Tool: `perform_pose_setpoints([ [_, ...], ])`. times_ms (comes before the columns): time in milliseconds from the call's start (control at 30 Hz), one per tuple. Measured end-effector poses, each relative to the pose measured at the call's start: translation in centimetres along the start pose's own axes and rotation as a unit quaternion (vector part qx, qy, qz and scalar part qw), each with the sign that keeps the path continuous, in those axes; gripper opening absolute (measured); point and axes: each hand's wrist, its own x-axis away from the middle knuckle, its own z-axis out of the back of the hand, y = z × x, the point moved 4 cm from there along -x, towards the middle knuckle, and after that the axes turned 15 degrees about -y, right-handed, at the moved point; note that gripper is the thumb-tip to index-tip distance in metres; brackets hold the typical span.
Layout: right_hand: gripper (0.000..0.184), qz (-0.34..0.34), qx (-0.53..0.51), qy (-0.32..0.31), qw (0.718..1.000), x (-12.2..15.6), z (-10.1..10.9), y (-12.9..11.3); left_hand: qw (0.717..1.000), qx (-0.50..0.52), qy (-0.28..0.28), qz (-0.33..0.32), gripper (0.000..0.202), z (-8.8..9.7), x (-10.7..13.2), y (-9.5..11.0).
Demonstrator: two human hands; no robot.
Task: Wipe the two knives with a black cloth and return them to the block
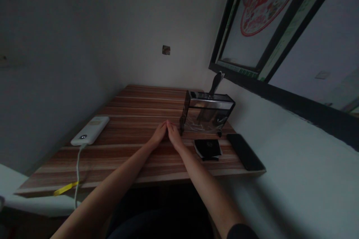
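Both my arms reach out over a striped wooden table (131, 115). My left hand (159, 133) and my right hand (174, 133) lie flat on the tabletop, fingers stretched out and fingertips touching each other. Neither hand holds anything. Just right of my right hand stands a shiny metal knife rack (207, 114) with a knife handle (215, 82) sticking up from it.
A white power bank (90, 130) with a cable (77, 171) lies at the left. A small black case (208, 148) and a dark phone (245, 152) lie near the right front edge. Walls close in behind and at both sides; a framed picture (266, 11) hangs at the right.
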Motion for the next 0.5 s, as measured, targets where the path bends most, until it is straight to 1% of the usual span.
perform_pose_setpoints([
  [133,0.053,0.007,0.004,-0.001,1.0,0.01,0.01,-0.08,1.0,0.003,0.007,0.002,0.032,0.12,-0.13,-0.06],
  [333,0.057,0.005,0.004,-0.007,1.0,-0.02,-0.16,0.13,1.0,0.011,0.006,0.023,0.034,0.06,-0.03,-0.46],
  [500,0.056,0.007,0.01,-0.009,1.0,-0.03,-0.09,0.11,0.999,0.014,0.017,0.027,0.035,0.06,0.15,-0.47],
])
